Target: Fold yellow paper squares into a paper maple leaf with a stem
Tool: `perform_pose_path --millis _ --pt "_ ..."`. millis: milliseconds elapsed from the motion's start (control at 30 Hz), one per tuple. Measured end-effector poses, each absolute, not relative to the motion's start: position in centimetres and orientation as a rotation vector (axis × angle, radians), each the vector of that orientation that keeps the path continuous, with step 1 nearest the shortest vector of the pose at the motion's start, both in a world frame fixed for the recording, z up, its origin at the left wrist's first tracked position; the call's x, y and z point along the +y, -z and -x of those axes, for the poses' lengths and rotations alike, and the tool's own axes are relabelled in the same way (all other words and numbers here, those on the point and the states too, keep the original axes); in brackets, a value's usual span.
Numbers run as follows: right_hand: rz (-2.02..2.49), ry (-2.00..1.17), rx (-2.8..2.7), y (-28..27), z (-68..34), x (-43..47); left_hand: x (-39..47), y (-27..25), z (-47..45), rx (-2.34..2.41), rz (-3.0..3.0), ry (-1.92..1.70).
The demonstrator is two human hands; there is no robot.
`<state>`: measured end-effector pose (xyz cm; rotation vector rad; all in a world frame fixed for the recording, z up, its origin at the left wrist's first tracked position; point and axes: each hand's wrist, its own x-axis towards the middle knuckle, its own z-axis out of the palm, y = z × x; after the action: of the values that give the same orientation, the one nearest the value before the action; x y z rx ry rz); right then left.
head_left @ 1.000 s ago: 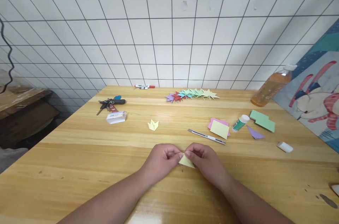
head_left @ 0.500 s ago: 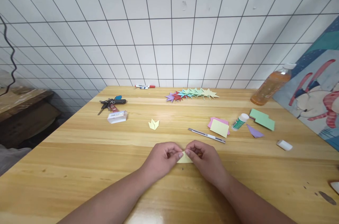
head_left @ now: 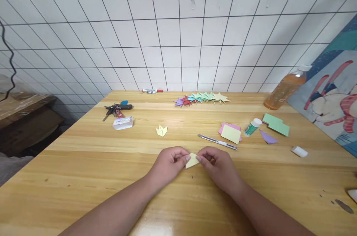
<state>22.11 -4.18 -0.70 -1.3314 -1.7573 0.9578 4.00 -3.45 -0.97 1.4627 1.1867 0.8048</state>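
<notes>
A small folded piece of pale yellow paper (head_left: pixel 192 160) is held between my two hands, low over the wooden table. My left hand (head_left: pixel 172 163) pinches its left edge with thumb and fingertips. On the other side, my right hand (head_left: pixel 216 164) grips the right edge the same way. Beyond my hands lies a yellow folded paper shape with points (head_left: pixel 161 130). A utility knife (head_left: pixel 217 142) rests ahead of my right hand, beside a pad of yellow sticky notes (head_left: pixel 231 134) on pink ones (head_left: pixel 222 128).
At the back stands a row of coloured folded paper pieces (head_left: pixel 202 98). A glue stick (head_left: pixel 252 127), green paper (head_left: pixel 276 124), a purple triangle (head_left: pixel 268 137), an eraser (head_left: pixel 299 151) and a drink bottle (head_left: pixel 287 89) are right. Keys (head_left: pixel 118 107), a small box (head_left: pixel 123 123) and a marker (head_left: pixel 152 91) are left.
The yellow paper has turned at an angle between my fingers and more of it shows. Both hands have shifted slightly; the things on the table lie as before.
</notes>
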Motion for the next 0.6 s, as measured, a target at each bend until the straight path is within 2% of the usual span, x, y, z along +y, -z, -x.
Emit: perform_pose_path --millis 233,500,600 --pt "1.153 -0.453 -2.168 0.0 -22.1 -5.4 -3.3 0.4 -4.1 1.097 -1.144 -0.894" --pt "1.091 -0.187 -2.321 -0.5 -22.2 -5.1 -3.8 0.5 -4.1 0.971 -0.986 -0.864" --pt "1.044 -0.195 -2.265 -0.5 -22.4 -4.9 -3.7 0.6 -4.1 0.961 -1.02 -0.863"
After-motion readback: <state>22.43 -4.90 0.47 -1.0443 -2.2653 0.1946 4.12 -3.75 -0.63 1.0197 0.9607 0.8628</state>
